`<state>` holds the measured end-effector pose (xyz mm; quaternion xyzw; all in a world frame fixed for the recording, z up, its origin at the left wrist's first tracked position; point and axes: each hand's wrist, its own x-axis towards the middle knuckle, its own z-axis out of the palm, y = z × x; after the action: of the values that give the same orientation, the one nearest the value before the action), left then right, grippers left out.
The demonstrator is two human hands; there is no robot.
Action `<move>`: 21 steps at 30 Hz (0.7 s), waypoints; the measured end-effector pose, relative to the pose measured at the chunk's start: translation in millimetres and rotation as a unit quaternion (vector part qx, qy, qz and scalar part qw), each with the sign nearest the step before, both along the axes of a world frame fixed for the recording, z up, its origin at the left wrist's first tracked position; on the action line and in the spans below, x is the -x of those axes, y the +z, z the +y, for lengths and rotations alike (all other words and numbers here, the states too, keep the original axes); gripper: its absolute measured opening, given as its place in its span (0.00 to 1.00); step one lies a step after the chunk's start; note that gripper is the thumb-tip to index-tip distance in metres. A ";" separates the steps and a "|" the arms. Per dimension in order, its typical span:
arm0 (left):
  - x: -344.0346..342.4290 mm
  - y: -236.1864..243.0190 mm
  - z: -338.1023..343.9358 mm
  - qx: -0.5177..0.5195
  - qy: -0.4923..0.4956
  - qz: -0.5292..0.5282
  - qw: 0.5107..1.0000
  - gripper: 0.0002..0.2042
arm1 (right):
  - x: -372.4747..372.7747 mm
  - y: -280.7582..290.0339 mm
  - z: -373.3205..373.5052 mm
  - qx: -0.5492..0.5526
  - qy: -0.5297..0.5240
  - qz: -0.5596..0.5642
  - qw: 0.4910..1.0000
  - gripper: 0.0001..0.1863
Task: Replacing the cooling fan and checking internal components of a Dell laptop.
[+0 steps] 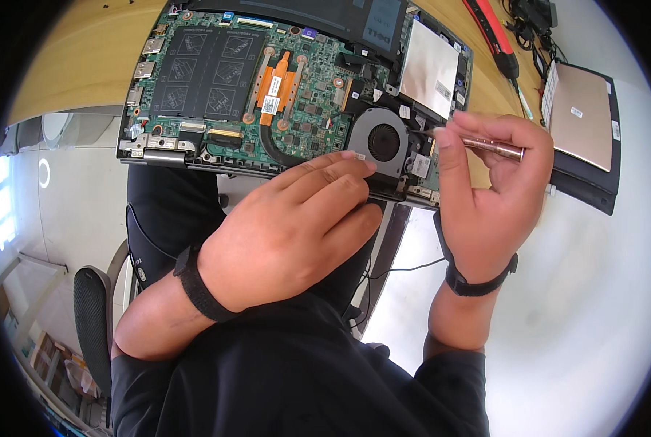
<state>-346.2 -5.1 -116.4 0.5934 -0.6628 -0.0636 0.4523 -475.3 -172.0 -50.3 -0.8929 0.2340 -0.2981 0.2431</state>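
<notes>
An opened laptop base (318, 95) lies along the table's near edge, its green circuit board showing. My left hand (289, 226) reaches over its front edge, with fingers stretched out and fingertips on the near-left rim of the round black fan (384, 142). The left palm and what lies under it are hidden. To the right, my right hand (496, 182) is closed round a slim copper-coloured screwdriver (496, 148). The screwdriver points left, toward the area right of the fan; its tip is hard to make out. Just beyond sits a silver rectangular drive (429, 69).
Copper heat pipe (274, 91) and dark memory cover (209, 73) lie left of the fan. A black battery (340, 22) is behind. On the right are a red-and-black tool (493, 33), black cables (533, 36) and a rose-gold panel (579, 116). A chair (92, 328) stands lower left.
</notes>
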 end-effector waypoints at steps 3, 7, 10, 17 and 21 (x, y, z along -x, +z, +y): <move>-0.4 0.4 1.3 -0.007 -0.010 0.022 1.000 0.13 | 0.7 -3.2 -3.8 -0.020 0.024 -0.024 0.999 0.13; -5.4 -0.5 2.0 -0.003 -0.015 0.039 0.999 0.13 | 4.1 -2.4 -5.0 -0.047 0.013 -0.019 0.999 0.13; -6.7 0.1 2.6 -0.003 -0.010 0.078 0.997 0.15 | 4.9 -0.6 -4.1 -0.046 0.025 0.024 0.998 0.18; -9.3 0.8 3.5 -0.006 0.000 0.126 0.992 0.17 | 5.6 -0.1 -6.3 -0.066 0.013 0.017 0.998 0.20; -14.4 0.6 3.5 0.032 0.031 0.133 0.990 0.16 | 7.2 0.7 -6.0 -0.067 0.000 0.027 0.997 0.20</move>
<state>-331.8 -1.5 -115.8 0.5852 -0.5794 -0.1064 0.5572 -482.5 -178.0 -49.6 -0.8822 0.2599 -0.2578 0.2963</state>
